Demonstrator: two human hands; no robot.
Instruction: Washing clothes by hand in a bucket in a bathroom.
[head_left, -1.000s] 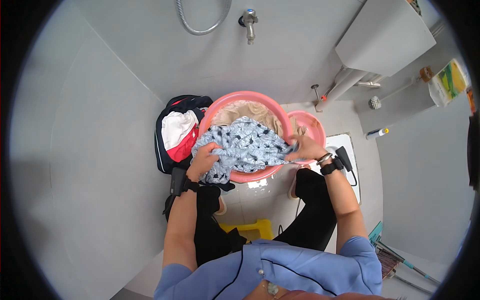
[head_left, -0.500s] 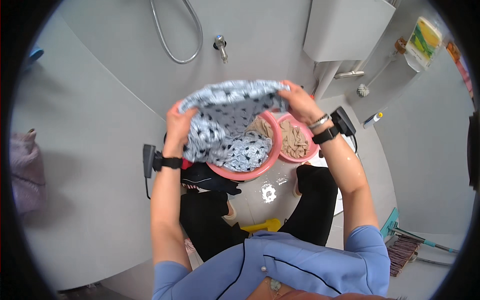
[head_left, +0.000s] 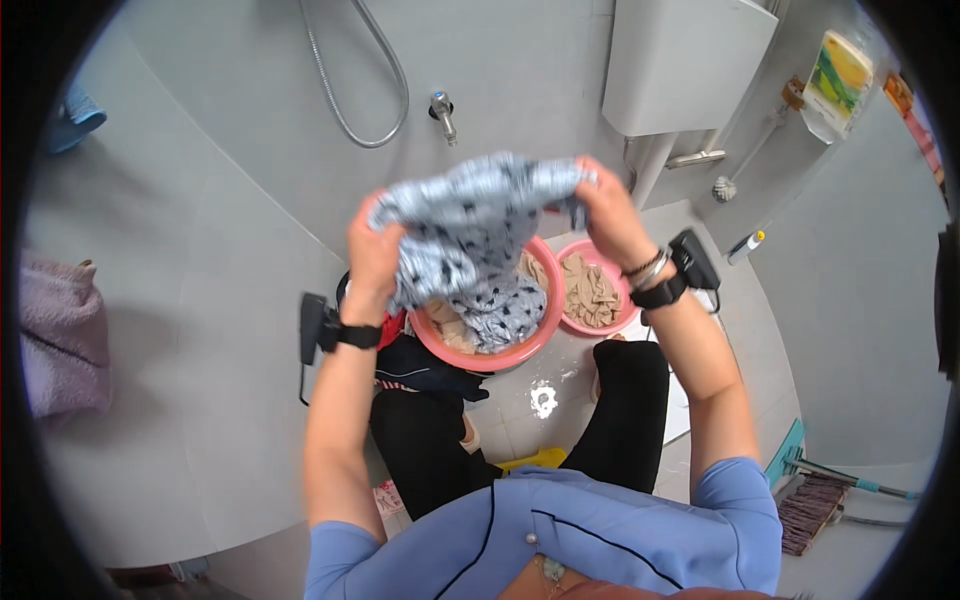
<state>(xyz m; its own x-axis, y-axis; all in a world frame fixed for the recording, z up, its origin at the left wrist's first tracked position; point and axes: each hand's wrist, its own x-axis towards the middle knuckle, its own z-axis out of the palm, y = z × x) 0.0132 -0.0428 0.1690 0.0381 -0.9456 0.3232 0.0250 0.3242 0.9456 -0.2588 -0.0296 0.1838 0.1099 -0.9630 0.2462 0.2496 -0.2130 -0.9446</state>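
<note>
A light blue-grey cloth with dark spots (head_left: 465,200) is stretched between my two hands, its upper edge blurred by motion. My left hand (head_left: 372,258) is closed around one end. At the other end my right hand (head_left: 610,212) grips the edge. The cloth's lower part hangs down into a large pink basin (head_left: 492,364) that stands on the floor in front of me. Beige fabric (head_left: 448,325) lies in the same basin, partly covered by the spotted cloth. I cannot make out what garment it is.
A smaller pink basin (head_left: 634,316) with beige cloth (head_left: 590,292) touches the big one. Dark clothing (head_left: 428,368) lies by my left leg. A wall tap (head_left: 443,115) and shower hose (head_left: 375,130) are ahead. A broom (head_left: 812,512) rests at right; a towel (head_left: 65,340) hangs at left.
Both hands have shifted slightly to the right with the cloth still held between them. More of the beige fabric now shows in the large basin.
</note>
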